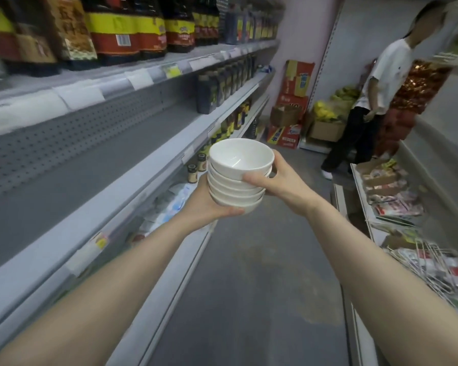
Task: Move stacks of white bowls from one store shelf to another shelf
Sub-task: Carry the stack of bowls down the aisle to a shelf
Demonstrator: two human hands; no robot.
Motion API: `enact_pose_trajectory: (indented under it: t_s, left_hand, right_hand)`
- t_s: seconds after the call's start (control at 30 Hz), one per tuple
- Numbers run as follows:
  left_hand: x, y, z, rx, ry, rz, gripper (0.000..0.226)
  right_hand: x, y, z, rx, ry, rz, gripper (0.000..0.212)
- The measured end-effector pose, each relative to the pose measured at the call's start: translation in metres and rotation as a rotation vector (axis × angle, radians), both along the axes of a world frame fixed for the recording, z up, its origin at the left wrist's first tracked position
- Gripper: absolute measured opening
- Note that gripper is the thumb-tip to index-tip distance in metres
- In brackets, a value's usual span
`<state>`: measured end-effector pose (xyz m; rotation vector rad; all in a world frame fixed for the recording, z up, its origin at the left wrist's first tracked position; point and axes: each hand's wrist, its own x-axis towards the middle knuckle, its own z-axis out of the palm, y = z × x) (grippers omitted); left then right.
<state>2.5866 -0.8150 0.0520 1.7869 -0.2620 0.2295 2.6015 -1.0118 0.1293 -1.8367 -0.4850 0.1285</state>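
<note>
Head — left hand (209, 207), right hand (278, 180) grip bowls (239, 161) (bottle labels (124, 30) unreadable).

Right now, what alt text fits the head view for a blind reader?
Two hands hold a stack of white bowls over a store aisle: the left hand cups its base, the right hand grips its upper side. A grey shelf runs along the left under dark bottles; another person stands farther down.
</note>
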Motion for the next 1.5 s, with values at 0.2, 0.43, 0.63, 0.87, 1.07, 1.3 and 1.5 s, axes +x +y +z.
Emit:
enact_pose_trajectory:
  t_s: [0.2, 0.43, 0.63, 0.87, 1.07, 1.3, 1.5]
  left_hand:
    - [0.131, -0.017, 0.005, 0.028, -0.044, -0.018, 0.089]
    - [0.268, -0.050, -0.010, -0.001, -0.021, 0.124, 0.104]
    - [0.353, -0.061, -0.015, -0.002, 0.006, 0.264, 0.089]
    - [0.449, -0.035, -0.017, 0.015, 0.005, 0.344, 0.071]
    - [0.529, 0.009, -0.029, 0.008, 0.050, 0.436, 0.073]
    - [0.594, 0.057, -0.035, -0.002, 0.090, 0.507, 0.085]
    - [0.634, 0.096, -0.043, -0.015, 0.107, 0.628, 0.087]
  right_hand:
    - [0.135, -0.020, -0.001, 0.011, -0.013, 0.010, 0.074]
    - [0.304, -0.048, -0.012, -0.062, -0.059, 0.121, 0.084]
    - [0.424, -0.044, -0.018, -0.126, -0.031, 0.262, 0.086]
    - [0.541, 0.000, -0.031, -0.106, 0.009, 0.357, 0.076]
    - [0.635, 0.055, -0.046, -0.119, 0.055, 0.424, 0.079]
    - [0.720, 0.116, -0.054, -0.120, 0.063, 0.544, 0.078]
    - [0.782, 0.177, -0.066, -0.124, 0.063, 0.698, 0.076]
